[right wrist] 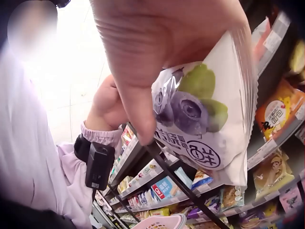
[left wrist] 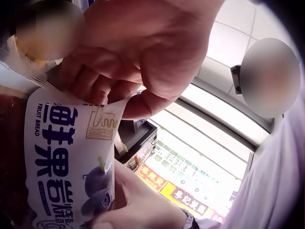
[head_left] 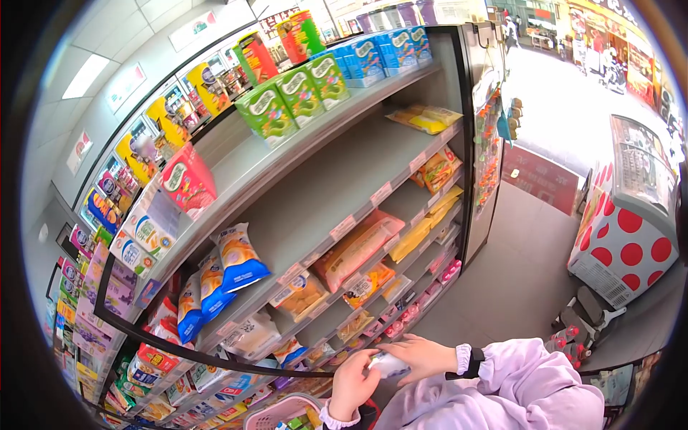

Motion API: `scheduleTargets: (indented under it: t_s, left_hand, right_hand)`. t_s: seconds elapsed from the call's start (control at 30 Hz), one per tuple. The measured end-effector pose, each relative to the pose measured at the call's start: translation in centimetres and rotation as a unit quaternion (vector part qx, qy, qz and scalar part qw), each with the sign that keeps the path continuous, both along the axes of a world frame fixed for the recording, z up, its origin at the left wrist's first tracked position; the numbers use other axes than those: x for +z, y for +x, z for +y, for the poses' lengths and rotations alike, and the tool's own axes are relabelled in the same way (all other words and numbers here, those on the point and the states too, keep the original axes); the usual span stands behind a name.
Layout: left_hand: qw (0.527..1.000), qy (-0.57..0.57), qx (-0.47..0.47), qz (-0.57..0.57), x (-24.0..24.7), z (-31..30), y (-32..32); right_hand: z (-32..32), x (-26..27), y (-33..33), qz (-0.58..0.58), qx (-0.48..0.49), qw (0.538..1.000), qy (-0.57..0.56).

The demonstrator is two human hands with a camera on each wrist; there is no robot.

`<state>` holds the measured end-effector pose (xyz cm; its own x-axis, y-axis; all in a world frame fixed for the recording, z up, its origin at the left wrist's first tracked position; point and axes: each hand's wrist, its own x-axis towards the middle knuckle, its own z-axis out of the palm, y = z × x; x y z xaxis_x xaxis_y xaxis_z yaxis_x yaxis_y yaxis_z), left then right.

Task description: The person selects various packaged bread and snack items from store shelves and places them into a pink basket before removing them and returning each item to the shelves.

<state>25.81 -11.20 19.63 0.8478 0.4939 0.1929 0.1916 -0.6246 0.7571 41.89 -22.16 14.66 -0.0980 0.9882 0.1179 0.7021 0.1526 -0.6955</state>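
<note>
A white packet of fruit bread (left wrist: 71, 162), printed with blueberries and dark blue lettering, is held between both hands in front of the person's body. My left hand (head_left: 354, 381) pinches one end of the packet, its fingers curled at the wrapper's edge in the left wrist view. From the other side my right hand (head_left: 424, 358) grips it, thumb laid along the printed face. In the right wrist view the packet's crimped end (right wrist: 250, 105) sticks out beyond the right hand. Only a small white part of it shows between the hands in the head view.
Shelves of bagged snacks (head_left: 358, 251) stand ahead, with a dark rail (head_left: 215, 358) along the near side. Below the left hand is a pink basket (head_left: 261, 419) with packets inside. A red-dotted freezer (head_left: 623, 236) stands at the right, with bottles (head_left: 570, 337) on the floor nearby.
</note>
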Motion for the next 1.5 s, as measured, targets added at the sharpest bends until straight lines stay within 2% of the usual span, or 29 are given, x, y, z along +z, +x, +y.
scheduleTargets:
  t_s: [0.1, 0.2, 0.27, 0.33, 0.4, 0.47, 0.53, 0.6, 0.63, 0.67, 0.7, 0.8, 0.83, 0.97, 1.07, 1.2, 1.3, 1.37, 1.43, 1.5]
  left_hand:
    - [0.999, 0.017, -0.015, 0.041, 0.3, -1.4, 4.6]
    - [0.997, 0.019, -0.022, 0.069, -0.5, -2.5, 8.8]
    - [0.994, 0.005, -0.021, 0.109, -1.4, -3.0, 11.2]
    - [0.983, 0.071, -0.053, 0.164, -1.4, -3.2, 13.3]
    - [0.975, 0.112, -0.075, 0.177, -0.4, -3.7, 14.9]
    - [0.991, 0.068, -0.021, 0.11, -0.5, -3.4, 15.5]
    - [0.998, 0.031, 0.049, 0.014, -1.6, -2.5, 15.7]
    - [0.992, -0.054, 0.107, -0.034, -3.9, -1.3, 15.0]
    - [0.974, -0.197, 0.108, -0.037, -5.5, -0.6, 14.3]
    - [0.935, -0.336, 0.108, -0.041, -6.1, -0.3, 13.9]
    - [0.875, -0.469, 0.115, 0.008, -5.6, -0.6, 13.4]
    - [0.766, -0.643, -0.009, 0.001, -8.6, -1.9, 13.0]
    - [0.754, -0.656, -0.033, 0.007, -8.9, -2.7, 13.4]
    - [0.734, -0.677, -0.049, 0.003, -8.9, -3.9, 15.1]
    - [0.757, -0.653, -0.02, 0.009, -8.6, -3.9, 15.9]
    - [0.769, -0.639, -0.017, -0.008, -9.1, -4.1, 16.4]
    - [0.766, -0.643, 0.001, -0.026, -9.2, -4.5, 16.6]
    - [0.764, -0.644, 0.011, -0.038, -10.0, -4.5, 16.3]
    - [0.755, -0.653, 0.024, -0.055, -10.8, -4.2, 15.9]
    - [0.752, -0.654, 0.047, -0.066, -10.0, -4.3, 16.1]
  right_hand:
    - [-1.8, 0.0, 3.3, 0.064, -0.038, 0.995, -0.06]
    - [-3.3, -2.2, 5.9, 0.105, -0.053, 0.993, -0.022]
    - [-4.1, -3.5, 7.4, 0.16, -0.06, 0.985, -0.036]
    - [-4.8, -4.8, 8.7, 0.221, -0.05, 0.974, -0.007]
    - [-5.5, -4.4, 10.1, 0.292, -0.052, 0.951, -0.09]
    - [-6.1, -5.8, 11.6, 0.375, -0.053, 0.917, -0.129]
    - [-7.0, -5.9, 12.3, 0.616, -0.072, 0.77, -0.148]
    - [-7.6, -4.9, 13.9, 0.68, -0.098, 0.71, -0.157]
    - [-7.8, -5.4, 14.6, 0.692, -0.112, 0.698, -0.148]
    - [-7.9, -5.7, 15.2, 0.704, -0.119, 0.685, -0.147]
    - [-8.0, -5.8, 15.7, 0.701, -0.131, 0.687, -0.139]
    - [-7.7, -5.8, 16.4, 0.694, -0.153, 0.694, -0.12]
    - [-7.5, -5.7, 16.4, 0.691, -0.158, 0.695, -0.116]
    - [-7.3, -4.8, 16.5, 0.679, -0.125, 0.711, -0.138]
    - [-7.3, -4.6, 16.8, 0.671, -0.127, 0.715, -0.148]
    - [-7.8, -4.5, 17.3, 0.638, -0.117, 0.752, -0.12]
    - [-7.8, -4.9, 17.6, 0.646, -0.136, 0.748, -0.067]
    - [-8.3, -5.7, 18.0, 0.655, -0.158, 0.729, -0.117]
    - [-8.8, -5.5, 18.4, 0.639, -0.18, 0.734, -0.144]
    - [-9.4, -5.7, 18.4, 0.622, -0.173, 0.754, -0.117]
